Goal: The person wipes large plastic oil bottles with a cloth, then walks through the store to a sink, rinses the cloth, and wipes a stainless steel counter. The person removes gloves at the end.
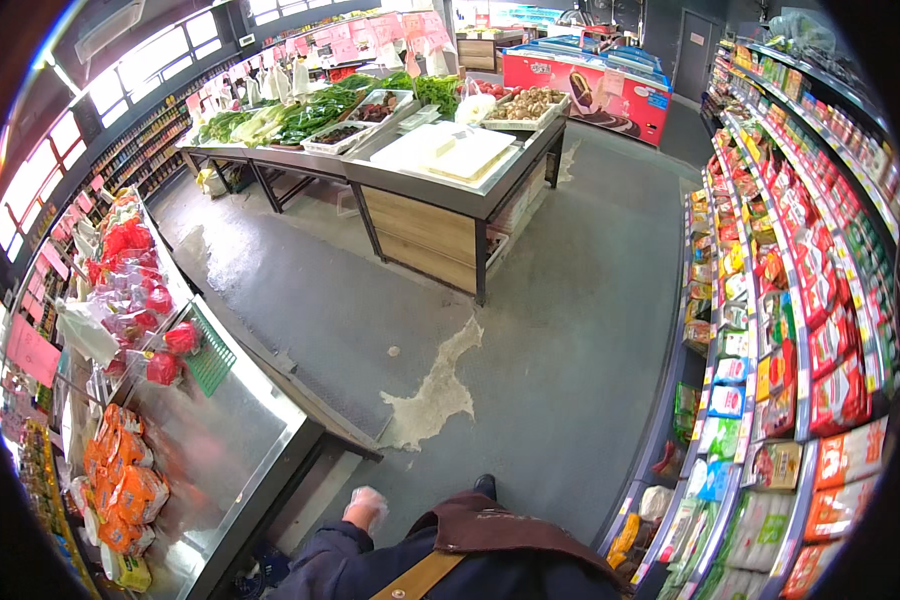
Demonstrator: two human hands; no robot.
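My left hand (366,507), in a thin clear plastic glove, hangs low beside my body, close to the edge of a metal-topped display table (225,450). Its fingers are blurred, and nothing can be made out in it. My right hand is out of view. On the metal table lie orange-wrapped packages (124,480) and, farther up, red produce in clear plastic bags (161,367) beside a green plastic mat (210,352). A brown apron (495,529) covers my front.
Ahead stands a produce counter (420,217) with leafy greens (307,116), a white board (442,150) and a crate of mushrooms (529,105). Shelves of packaged food (787,300) line the right. A red chest freezer (585,90) stands farther back. The grey floor (570,315) has worn patches.
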